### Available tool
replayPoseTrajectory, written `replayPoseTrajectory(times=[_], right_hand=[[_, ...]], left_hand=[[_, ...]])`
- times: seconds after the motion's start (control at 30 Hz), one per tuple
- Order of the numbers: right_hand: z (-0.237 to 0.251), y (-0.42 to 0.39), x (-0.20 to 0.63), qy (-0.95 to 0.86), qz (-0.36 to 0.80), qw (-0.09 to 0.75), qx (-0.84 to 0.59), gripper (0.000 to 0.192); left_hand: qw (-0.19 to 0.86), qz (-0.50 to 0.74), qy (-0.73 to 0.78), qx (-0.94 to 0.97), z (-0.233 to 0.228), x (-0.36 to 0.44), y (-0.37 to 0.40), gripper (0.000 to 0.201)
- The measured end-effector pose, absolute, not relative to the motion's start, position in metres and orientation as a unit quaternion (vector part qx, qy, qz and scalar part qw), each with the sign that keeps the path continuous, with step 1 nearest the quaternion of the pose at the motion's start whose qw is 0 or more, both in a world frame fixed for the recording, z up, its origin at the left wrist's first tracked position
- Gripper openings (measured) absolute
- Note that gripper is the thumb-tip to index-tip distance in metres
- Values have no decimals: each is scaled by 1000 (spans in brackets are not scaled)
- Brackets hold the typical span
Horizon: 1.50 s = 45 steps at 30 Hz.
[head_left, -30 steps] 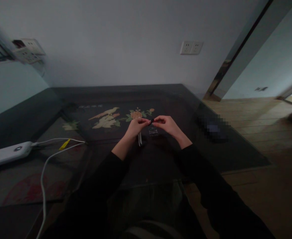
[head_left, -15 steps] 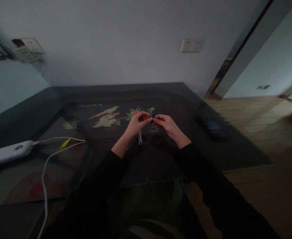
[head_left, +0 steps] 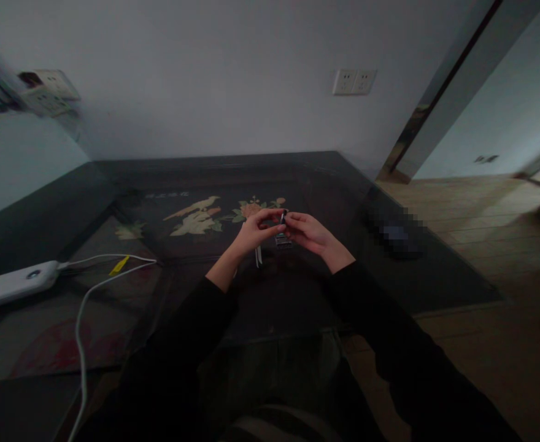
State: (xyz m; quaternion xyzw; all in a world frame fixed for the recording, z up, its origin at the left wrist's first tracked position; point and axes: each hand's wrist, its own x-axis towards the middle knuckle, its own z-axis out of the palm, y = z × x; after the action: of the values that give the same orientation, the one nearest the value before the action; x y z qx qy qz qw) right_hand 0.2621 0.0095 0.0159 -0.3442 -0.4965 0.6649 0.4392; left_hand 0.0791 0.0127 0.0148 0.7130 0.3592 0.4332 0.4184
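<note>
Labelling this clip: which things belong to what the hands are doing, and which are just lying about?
In hand:
- left hand and right hand, fingertips pinching a small dark piece
- small clear ridged case just below them
- thin silvery tool by the left wrist

Lying about:
- white power strip
- white cable
- yellow clip
- wall socket

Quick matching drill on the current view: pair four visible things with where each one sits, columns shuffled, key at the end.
Things:
1. small dark piece
2. white power strip
3. wall sockets
4. yellow clip

Places:
A. on the wall above the table's far right corner
B. pinched between the left hand and right hand
C. between the two white cables
D. at the table's left edge

Pairs: 1-B, 2-D, 3-A, 4-C
</note>
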Motion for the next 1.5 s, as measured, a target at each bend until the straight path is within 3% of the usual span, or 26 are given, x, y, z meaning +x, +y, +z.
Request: replayPoseTrajectory(times=[0.23, 0.4, 0.57, 0.77, 1.0, 1.17, 1.5], right_hand=[[14, 9, 259, -498, 669, 443, -328, 24], [17, 5, 255, -523, 643, 438, -349, 23], [22, -1, 243, -700, 409, 328, -486, 31], [25, -8, 206, -767, 257, 221, -545, 16], [27, -23, 175, -780, 105, 103, -608, 40], [24, -25, 172, -778, 67, 66, -621, 44], [18, -18, 167, -776, 72, 65, -624, 29]], left_hand=[[442, 452, 331, 701, 17, 80, 10, 44], [433, 478, 354, 677, 17, 78, 16, 35], [418, 532, 387, 626, 15, 71, 26, 27], [407, 554, 396, 608, 8, 64, 32, 22], [399, 539, 403, 623, -5, 38, 28, 24], [391, 525, 412, 634, -10, 27, 28, 26], [373, 519, 404, 654, -4, 30, 23, 31]])
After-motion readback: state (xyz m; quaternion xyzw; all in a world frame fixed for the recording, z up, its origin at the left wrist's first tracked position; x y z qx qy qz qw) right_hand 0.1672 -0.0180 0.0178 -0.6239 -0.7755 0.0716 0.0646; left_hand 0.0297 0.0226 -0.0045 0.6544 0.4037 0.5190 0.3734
